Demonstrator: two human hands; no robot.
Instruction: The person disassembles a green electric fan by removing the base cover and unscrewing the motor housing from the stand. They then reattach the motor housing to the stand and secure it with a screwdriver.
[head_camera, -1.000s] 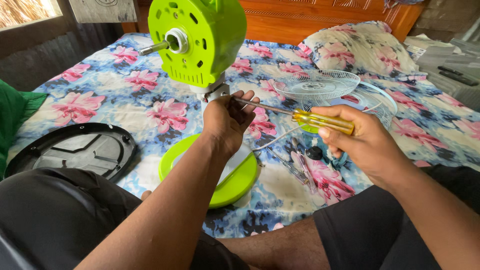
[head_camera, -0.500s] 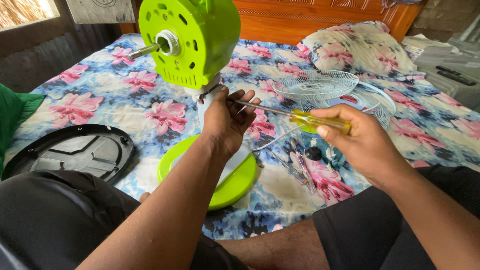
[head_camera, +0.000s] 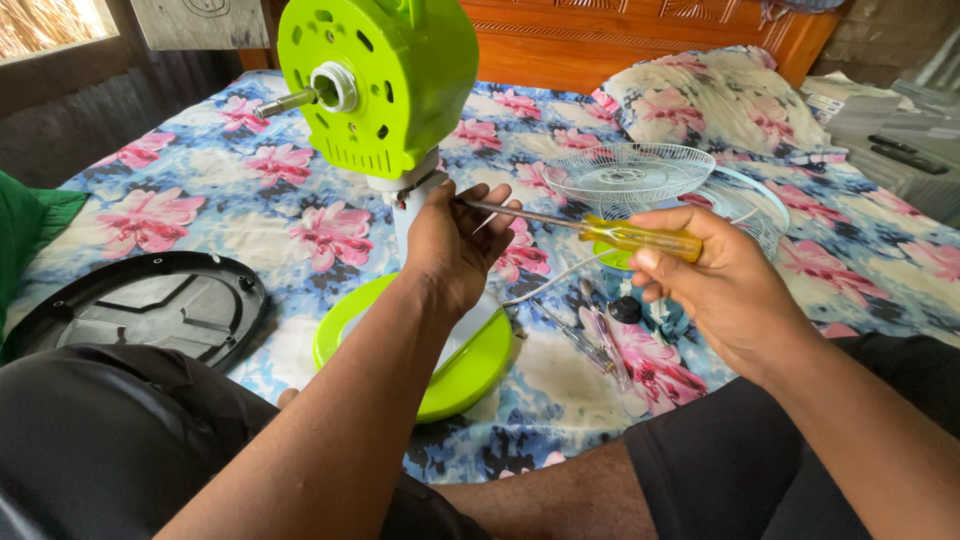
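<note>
A lime-green fan motor housing (head_camera: 385, 85) with a bare metal shaft stands on a white neck above a round green base (head_camera: 470, 370) on the floral bedsheet. My left hand (head_camera: 455, 245) is wrapped around the white neck just under the housing. My right hand (head_camera: 715, 280) grips a screwdriver (head_camera: 630, 238) with a yellow handle; its metal shaft points left, with the tip at the neck by my left fingers.
A white wire fan guard (head_camera: 630, 175) lies behind the screwdriver, a black round cover (head_camera: 140, 305) at the left. Small tools and a black knob (head_camera: 625, 310) lie on the sheet near the base. A pillow (head_camera: 720, 95) and wooden headboard are behind.
The view has shifted slightly and the fan housing sits a little more to the right in frame. Both hands keep their grips; the screwdriver tip stays at the neck.
</note>
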